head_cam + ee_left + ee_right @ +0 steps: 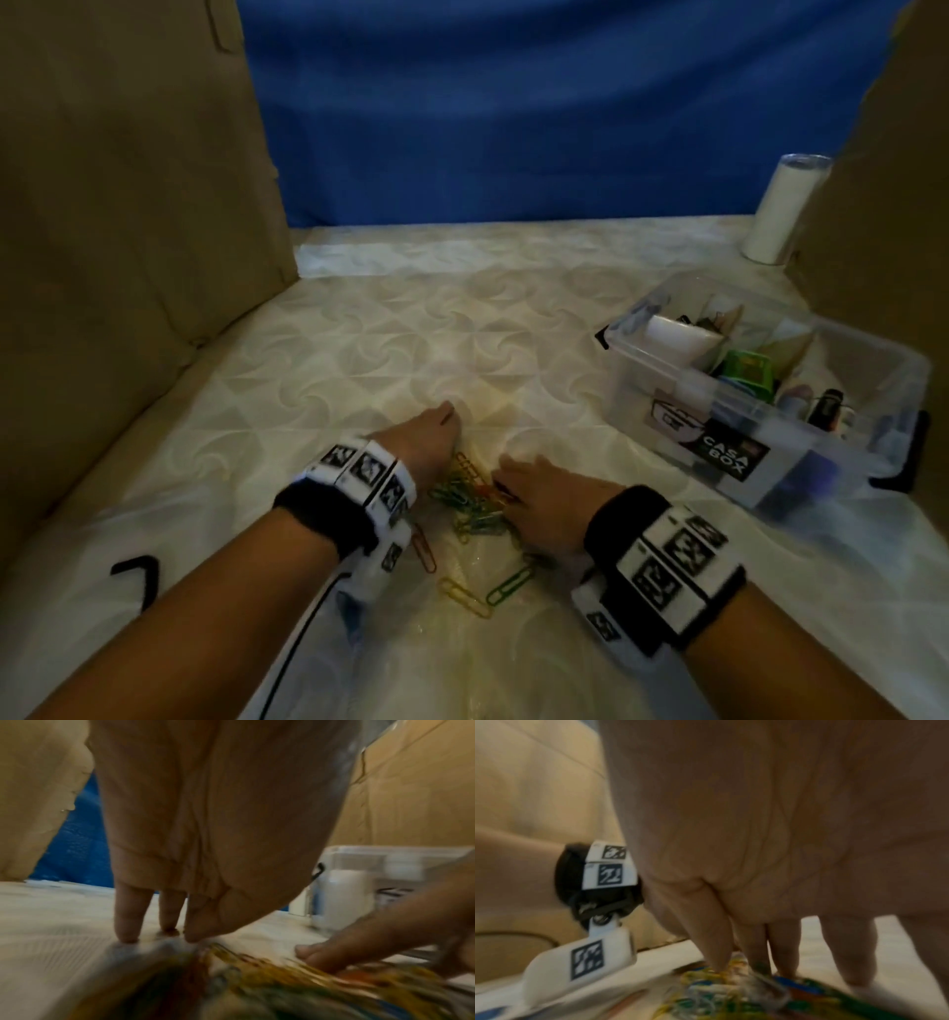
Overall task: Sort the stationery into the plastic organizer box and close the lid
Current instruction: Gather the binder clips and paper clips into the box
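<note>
A heap of coloured paper clips (472,501) lies on the table in front of me, blurred in the wrist views (282,975) (706,1002). My left hand (442,424) stands at the heap's left edge, its straight fingers (128,923) touching the tabletop with nothing held. From the right side, my right hand (513,480) rests on the heap, thumb and fingers (717,953) pointing down onto the clips. The clear plastic organizer box (667,411), labelled CASA BOX, stands open at the right with stationery in its compartments. I see no lid.
Three loose clips, orange (423,550), yellow (464,598) and green (508,586), lie nearer me on crinkled clear plastic (462,647). A white tumbler (785,205) stands at the back right. Cardboard walls (128,205) flank the table, with blue cloth (513,103) behind.
</note>
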`<state>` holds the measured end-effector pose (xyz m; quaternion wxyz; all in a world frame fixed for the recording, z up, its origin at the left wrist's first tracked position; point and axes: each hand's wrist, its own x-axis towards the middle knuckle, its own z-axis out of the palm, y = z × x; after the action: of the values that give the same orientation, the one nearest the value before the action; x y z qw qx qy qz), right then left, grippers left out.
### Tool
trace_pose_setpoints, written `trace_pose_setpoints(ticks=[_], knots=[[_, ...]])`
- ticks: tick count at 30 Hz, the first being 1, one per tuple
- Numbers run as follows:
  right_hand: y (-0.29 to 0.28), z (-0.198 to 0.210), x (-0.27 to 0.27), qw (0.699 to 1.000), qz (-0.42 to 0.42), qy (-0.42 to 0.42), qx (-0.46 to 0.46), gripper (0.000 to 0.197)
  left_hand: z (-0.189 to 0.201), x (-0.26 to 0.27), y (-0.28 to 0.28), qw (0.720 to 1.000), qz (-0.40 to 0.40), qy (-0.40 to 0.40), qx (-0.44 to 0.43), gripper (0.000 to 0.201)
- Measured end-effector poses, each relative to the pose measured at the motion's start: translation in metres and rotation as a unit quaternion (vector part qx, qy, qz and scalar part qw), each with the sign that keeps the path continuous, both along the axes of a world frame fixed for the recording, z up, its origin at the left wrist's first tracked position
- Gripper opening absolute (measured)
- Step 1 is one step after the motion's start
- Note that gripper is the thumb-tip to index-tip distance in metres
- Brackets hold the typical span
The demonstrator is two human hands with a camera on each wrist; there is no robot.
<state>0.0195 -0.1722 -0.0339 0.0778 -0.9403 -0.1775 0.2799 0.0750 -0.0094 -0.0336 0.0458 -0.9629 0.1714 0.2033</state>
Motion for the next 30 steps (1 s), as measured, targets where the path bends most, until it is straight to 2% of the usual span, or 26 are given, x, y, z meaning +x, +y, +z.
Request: trace_pose_setpoints(ticks=[2,5,7,9,12,15,18,22,24,26,28,30], knots=[[-0.002,0.000,-0.025,1.000,0.028,0.007,0.005,0.052,-0.005,-0.031,0.004,0.999,-0.020,0.030,-0.003,0.062],[-0.003,0.006,-0.040,0.996,-0.027,0.022,0.087,0.044,-0.001,-0.067,0.006,0.998,-0.003,0.062,-0.025,0.066],[-0.006,0.008,-0.041,0.992,-0.059,0.015,0.107,0.036,-0.002,-0.087,0.010,0.996,-0.005,0.052,-0.066,0.067],[-0.011,0.011,-0.036,0.992,-0.070,-0.005,0.109,0.039,-0.003,-0.099,0.018,0.995,0.022,0.035,-0.091,0.066],[-0.007,0.011,-0.024,0.994,-0.060,-0.041,0.080,0.049,-0.004,-0.108,0.027,0.993,0.088,0.050,-0.068,0.065],[0.019,0.008,-0.021,0.999,-0.024,-0.015,0.038,0.058,-0.004,-0.116,0.021,0.990,0.099,0.089,-0.048,0.073],[0.040,0.002,-0.031,0.999,0.009,-0.021,0.028,0.054,0.001,-0.128,0.014,0.989,0.099,0.096,-0.063,0.091],[0.025,0.003,-0.051,0.996,-0.009,-0.022,0.087,0.052,0.015,-0.157,0.040,0.988,0.106,0.032,-0.109,0.066],[0.013,0.006,-0.058,0.994,-0.024,-0.042,0.103,0.053,0.029,-0.166,0.067,0.991,0.112,0.009,-0.075,0.062],[0.005,0.007,-0.061,0.993,-0.043,-0.052,0.100,0.055,0.044,-0.169,0.090,0.987,0.159,-0.005,-0.035,0.055],[0.003,0.005,-0.063,0.993,-0.061,-0.044,0.091,0.058,0.050,-0.169,0.102,0.979,0.203,0.009,0.002,0.044],[0.005,0.001,-0.064,0.994,-0.067,-0.030,0.086,0.059,0.047,-0.175,0.102,0.978,0.201,0.053,0.015,0.033]])
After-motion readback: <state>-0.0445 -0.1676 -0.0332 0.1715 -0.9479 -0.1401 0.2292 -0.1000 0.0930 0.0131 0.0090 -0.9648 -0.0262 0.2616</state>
